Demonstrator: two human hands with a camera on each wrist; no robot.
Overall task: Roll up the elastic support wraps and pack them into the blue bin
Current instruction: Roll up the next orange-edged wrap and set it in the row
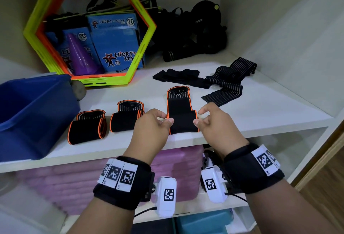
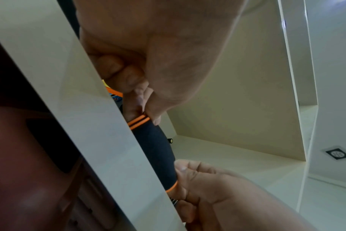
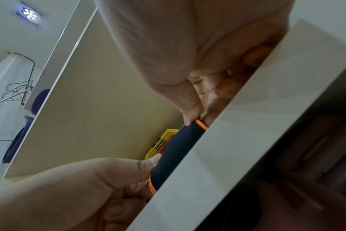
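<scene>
On the white shelf, near its front edge, lies the wrap being rolled, black with orange trim, rolled only at the near end, far end flat. Left hand pinching the roll's left end, right hand pinching its right end, thumb and finger closed on the cloth in the wrist views too. Just left of it, two orange-trimmed wraps looking partly rolled, side by side. Farther back, a plain black wrap and a striped wrap lying loose, not rolled. Blue bin at the left end, no wrap seen inside. Looks less than half done: more rolling, then all the packing
</scene>
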